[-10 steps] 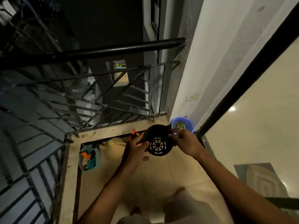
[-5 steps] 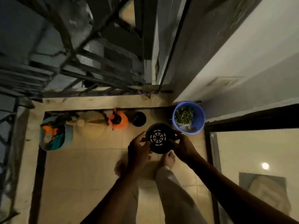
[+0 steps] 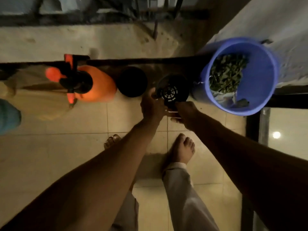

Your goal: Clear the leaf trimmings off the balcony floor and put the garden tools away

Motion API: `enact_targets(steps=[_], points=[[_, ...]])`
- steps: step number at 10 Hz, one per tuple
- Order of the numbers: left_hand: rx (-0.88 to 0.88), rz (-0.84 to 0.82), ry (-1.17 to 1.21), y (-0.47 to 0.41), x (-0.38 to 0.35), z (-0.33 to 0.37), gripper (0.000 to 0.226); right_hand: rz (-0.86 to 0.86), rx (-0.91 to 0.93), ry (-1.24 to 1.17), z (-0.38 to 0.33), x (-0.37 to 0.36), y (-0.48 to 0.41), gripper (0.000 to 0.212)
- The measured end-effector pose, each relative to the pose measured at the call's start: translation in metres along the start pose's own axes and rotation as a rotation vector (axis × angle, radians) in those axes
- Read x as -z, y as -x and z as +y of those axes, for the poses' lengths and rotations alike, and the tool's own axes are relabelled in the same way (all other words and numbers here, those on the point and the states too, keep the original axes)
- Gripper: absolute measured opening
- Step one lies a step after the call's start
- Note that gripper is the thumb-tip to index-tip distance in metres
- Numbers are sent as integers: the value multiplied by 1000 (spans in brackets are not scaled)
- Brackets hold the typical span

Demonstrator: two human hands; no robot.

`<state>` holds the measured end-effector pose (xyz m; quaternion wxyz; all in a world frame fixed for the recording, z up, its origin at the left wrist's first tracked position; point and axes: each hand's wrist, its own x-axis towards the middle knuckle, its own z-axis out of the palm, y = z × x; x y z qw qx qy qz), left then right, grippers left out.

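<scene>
Both hands hold a black plastic plant pot [image 3: 172, 90] with a slotted bottom, low over the tiled floor. My left hand [image 3: 152, 106] grips its near left rim and my right hand [image 3: 186, 112] grips its near right rim. The pot sits between a second black pot [image 3: 131, 81] on its left and a blue bucket [image 3: 246, 77] on its right. Green leaf trimmings [image 3: 226, 72] fill part of the bucket. An orange pressure sprayer [image 3: 85, 82] stands further left along the ledge.
A raised concrete ledge [image 3: 100, 40] with railing runs along the far side. A teal container [image 3: 8, 115] shows at the left edge. A dark door frame [image 3: 251, 127] and glass door bound the right. My bare feet [image 3: 181, 149] stand on the tiles.
The view tilted down and came closer to the floor. Both hands lowered the black pot toward the floor, into the gap between the other black pot and the blue bucket.
</scene>
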<state>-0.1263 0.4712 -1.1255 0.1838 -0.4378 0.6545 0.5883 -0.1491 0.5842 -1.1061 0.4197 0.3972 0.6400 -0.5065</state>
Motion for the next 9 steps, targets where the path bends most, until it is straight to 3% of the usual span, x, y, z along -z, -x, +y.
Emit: enact_targets(steps=[2,4,5,7,8,9], points=[[40,-25,84,-31,-10,-20,74,-31,58,57,1,-3,-36,22],[31,-115,80,-41,-8,-8,57,-25,64,72,-2,0,-58,27],[18,-142,44,-48,-8,-9,50,-41,80,55,-4,-1,-63,29],[89,-201,-46,-51,-4,-12,66,-33,85,35,-6,-4,-64,26],[168,-237,-55,-44,4,-12,54,-49,39,28,-8,-1,-50,24],[106,-295,-261,-19,24,1,56,-85,-4,33,-21,0,-15,20]])
